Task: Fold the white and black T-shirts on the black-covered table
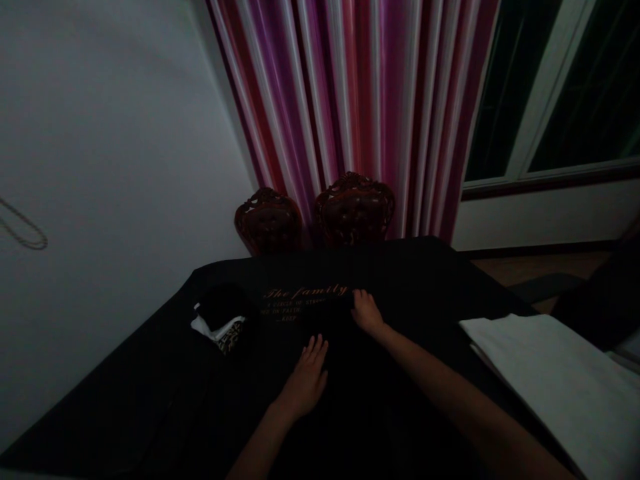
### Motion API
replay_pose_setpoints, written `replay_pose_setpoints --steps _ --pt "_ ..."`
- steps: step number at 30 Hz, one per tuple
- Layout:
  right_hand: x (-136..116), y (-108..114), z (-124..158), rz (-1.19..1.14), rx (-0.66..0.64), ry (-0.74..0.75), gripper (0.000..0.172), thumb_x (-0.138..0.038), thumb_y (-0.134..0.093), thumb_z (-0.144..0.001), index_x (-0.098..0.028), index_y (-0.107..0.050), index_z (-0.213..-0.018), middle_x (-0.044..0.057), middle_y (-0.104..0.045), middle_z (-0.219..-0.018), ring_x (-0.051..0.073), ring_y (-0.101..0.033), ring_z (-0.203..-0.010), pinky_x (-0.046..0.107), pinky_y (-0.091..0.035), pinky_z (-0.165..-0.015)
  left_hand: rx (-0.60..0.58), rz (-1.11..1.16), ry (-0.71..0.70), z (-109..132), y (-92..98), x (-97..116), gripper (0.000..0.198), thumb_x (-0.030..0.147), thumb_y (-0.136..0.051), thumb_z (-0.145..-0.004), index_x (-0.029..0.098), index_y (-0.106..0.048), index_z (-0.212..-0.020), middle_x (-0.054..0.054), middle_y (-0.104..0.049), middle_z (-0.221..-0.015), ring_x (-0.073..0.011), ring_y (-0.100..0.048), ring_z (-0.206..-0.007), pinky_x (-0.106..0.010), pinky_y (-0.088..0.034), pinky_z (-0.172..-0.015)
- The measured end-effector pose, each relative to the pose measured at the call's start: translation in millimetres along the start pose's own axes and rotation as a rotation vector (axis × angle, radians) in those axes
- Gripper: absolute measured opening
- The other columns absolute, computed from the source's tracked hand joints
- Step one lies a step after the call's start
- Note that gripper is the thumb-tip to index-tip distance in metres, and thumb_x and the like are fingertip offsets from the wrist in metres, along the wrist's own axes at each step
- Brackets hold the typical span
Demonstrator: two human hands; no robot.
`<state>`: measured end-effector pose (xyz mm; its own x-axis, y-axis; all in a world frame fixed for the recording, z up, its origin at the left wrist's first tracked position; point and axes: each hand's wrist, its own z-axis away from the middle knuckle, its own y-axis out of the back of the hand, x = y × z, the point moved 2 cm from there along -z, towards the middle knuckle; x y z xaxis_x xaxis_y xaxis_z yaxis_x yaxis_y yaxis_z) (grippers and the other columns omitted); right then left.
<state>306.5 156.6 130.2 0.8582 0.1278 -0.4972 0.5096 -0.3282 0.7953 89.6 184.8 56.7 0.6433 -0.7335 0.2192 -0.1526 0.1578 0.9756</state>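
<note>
A black garment (300, 303) with orange lettering lies on a table covered in black cloth (425, 280). My left hand (307, 373) lies flat on the dark fabric, fingers stretched out and apart, just below the lettering. My right hand (367, 312) reaches farther, its fingers curled onto the garment's edge at the right end of the lettering. The scene is very dark, so folds and edges of the garment are hard to make out.
A small pile of folded clothes, black, white and patterned (220, 323), sits at the left of the table. A white folded cloth (555, 380) lies at the right. Two carved dark-red chairs (320, 217) stand behind the table before a striped pink curtain (350, 100).
</note>
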Motion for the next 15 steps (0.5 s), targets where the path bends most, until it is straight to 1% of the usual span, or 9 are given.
replay_pose_setpoints --steps 2,4,6,8,10,11,12,13,15 --pt "-3.5 -4.6 13.9 0.000 -0.065 0.096 0.038 -0.038 -0.057 -0.095 -0.016 -0.054 -0.125 0.010 -0.054 -0.126 0.023 -0.056 -0.107 0.046 -0.050 -0.091 0.015 0.037 -0.117 22.8 12.5 -3.0 0.064 0.030 -0.044 -0.096 0.029 -0.013 -0.152 -0.006 -0.008 -0.160 -0.0232 -0.008 -0.147 -0.050 -0.022 -0.118" --pt "-4.0 -9.0 39.2 -0.009 -0.152 0.189 0.041 -0.043 -0.060 -0.092 -0.018 -0.056 -0.124 0.009 -0.054 -0.127 0.025 -0.055 -0.111 0.047 -0.048 -0.095 0.006 0.012 -0.207 47.2 15.7 -6.3 0.074 0.047 -0.054 -0.092 0.035 -0.013 -0.151 -0.007 -0.007 -0.160 -0.0273 -0.011 -0.147 -0.054 -0.025 -0.116" --pt "-2.1 -12.9 74.1 -0.020 -0.281 0.305 0.052 -0.055 -0.065 -0.085 -0.022 -0.059 -0.125 0.009 -0.053 -0.132 0.028 -0.051 -0.120 0.047 -0.044 -0.100 -0.032 -0.046 -0.322 67.5 6.0 -8.3 0.092 0.066 -0.060 -0.080 0.032 -0.014 -0.152 -0.010 -0.006 -0.160 -0.0334 -0.012 -0.146 -0.056 -0.028 -0.113" --pt "1.0 -15.5 112.3 -0.022 -0.427 0.422 0.073 -0.065 -0.066 -0.078 -0.024 -0.051 -0.137 0.013 -0.042 -0.146 0.032 -0.038 -0.133 0.048 -0.037 -0.107 -0.008 -0.135 -0.440 81.6 -12.9 -9.0 0.102 0.074 -0.059 -0.073 0.028 -0.016 -0.152 -0.014 -0.011 -0.160 -0.0378 -0.015 -0.145 -0.057 -0.033 -0.109" --pt "4.1 -16.6 145.7 -0.002 -0.525 0.506 0.092 -0.066 -0.064 -0.078 -0.021 -0.031 -0.150 0.016 -0.020 -0.156 0.035 -0.021 -0.141 0.051 -0.030 -0.111 0.107 -0.251 -0.509 91.3 -34.1 -8.5 0.090 0.068 -0.057 -0.080 0.028 -0.021 -0.151 -0.013 -0.023 -0.157 -0.0376 -0.025 -0.142 -0.054 -0.040 -0.105" --pt "5.4 -17.0 158.9 0.026 -0.536 0.524 0.095 -0.064 -0.064 -0.079 -0.020 -0.023 -0.153 0.017 -0.012 -0.157 0.035 -0.015 -0.143 0.051 -0.029 -0.112 0.183 -0.301 -0.513 95.8 -43.5 -7.8 0.080 0.064 -0.055 -0.084 0.028 -0.025 -0.150 -0.012 -0.030 -0.155 -0.0358 -0.030 -0.141 -0.051 -0.044 -0.102" --pt "6.3 -17.5 169.7 0.067 -0.521 0.527 0.095 -0.061 -0.064 -0.081 -0.020 -0.018 -0.154 0.017 -0.008 -0.157 0.035 -0.013 -0.143 0.051 -0.029 -0.111 0.255 -0.334 -0.507 100.9 -51.5 -6.8 0.071 0.060 -0.053 -0.088 0.030 -0.030 -0.148 -0.010 -0.037 -0.151 -0.0332 -0.036 -0.138 -0.047 -0.046 -0.101" --pt "6.5 -18.2 178.5 0.124 -0.488 0.529 0.091 -0.057 -0.063 -0.083 -0.020 -0.018 -0.154 0.016 -0.008 -0.158 0.035 -0.015 -0.143 0.049 -0.032 -0.110 0.316 -0.348 -0.500 106.7 -57.9 -5.2 0.062 0.057 -0.050 -0.090 0.031 -0.036 -0.145 -0.008 -0.044 -0.147 -0.0300 -0.041 -0.135 -0.044 -0.047 -0.100" --pt "5.2 -20.9 192.4 0.269 -0.378 0.537 0.077 -0.048 -0.058 -0.089 -0.020 -0.024 -0.152 0.016 -0.018 -0.156 0.033 -0.026 -0.140 0.045 -0.040 -0.104 0.417 -0.326 -0.495 120.9 -66.4 -0.6 0.047 0.050 -0.047 -0.094 0.031 -0.048 -0.137 -0.005 -0.057 -0.135 -0.0232 -0.051 -0.126 -0.037 -0.049 -0.098"
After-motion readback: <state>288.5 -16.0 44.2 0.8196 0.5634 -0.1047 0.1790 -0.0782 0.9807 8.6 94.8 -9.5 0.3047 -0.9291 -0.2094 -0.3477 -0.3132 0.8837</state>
